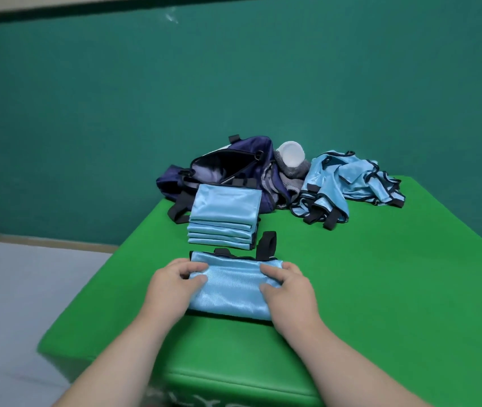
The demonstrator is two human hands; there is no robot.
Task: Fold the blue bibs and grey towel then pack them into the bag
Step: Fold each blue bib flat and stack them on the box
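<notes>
— How many hands do you see?
— Two. The left hand and the right hand are apart, one at each end of one folded blue bib. Each hand has its fingers and thumb curled onto the cloth, so both hold it.

— Where is that bib?
— It lies flat on the green counter, near the front edge. One black strap sticks out from its far side in a loop.

— Are more bibs folded?
— Yes. Just behind it sits one neat stack of folded bibs. I count about five layers at its front edge. I cannot tell if each layer is one bib.

— And the ones not folded?
— One messy pile of blue bibs lies at the back right of the counter. They are tangled, so I cannot count them.

— How many bags?
— One dark blue bag, at the back, right behind the stack. Its top is open and the inside looks dark.

— And the towel?
— One grey towel, bunched up between the bag and the pile. One white round thing rests on top of it. I cannot tell what it is.

— What is behind it all?
— One teal wall. A grey floor shows on the left.
</notes>
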